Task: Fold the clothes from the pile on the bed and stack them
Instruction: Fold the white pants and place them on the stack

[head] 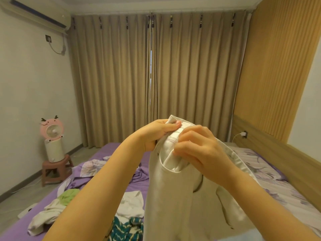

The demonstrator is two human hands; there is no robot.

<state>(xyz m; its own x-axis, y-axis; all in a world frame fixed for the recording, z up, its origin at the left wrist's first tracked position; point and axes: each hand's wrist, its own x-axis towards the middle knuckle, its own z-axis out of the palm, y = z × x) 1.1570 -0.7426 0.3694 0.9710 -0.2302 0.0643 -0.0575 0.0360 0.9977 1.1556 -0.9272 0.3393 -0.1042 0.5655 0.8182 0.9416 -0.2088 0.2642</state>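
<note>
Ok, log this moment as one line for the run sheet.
stage: lifting | item: white trousers off bed | left hand: grips waistband | right hand: pinches waistband | pile: unfolded

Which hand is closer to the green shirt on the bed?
Left. The left hand grips the trousers' waistband up and right of the green shirt; the right hand, pinching the waistband too, is farther right.

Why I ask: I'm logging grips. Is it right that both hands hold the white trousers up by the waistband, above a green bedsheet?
Not quite: the bedsheet is purple, as the head view shows. Both the left hand and right hand do hold the white trousers up by the waistband.
</note>
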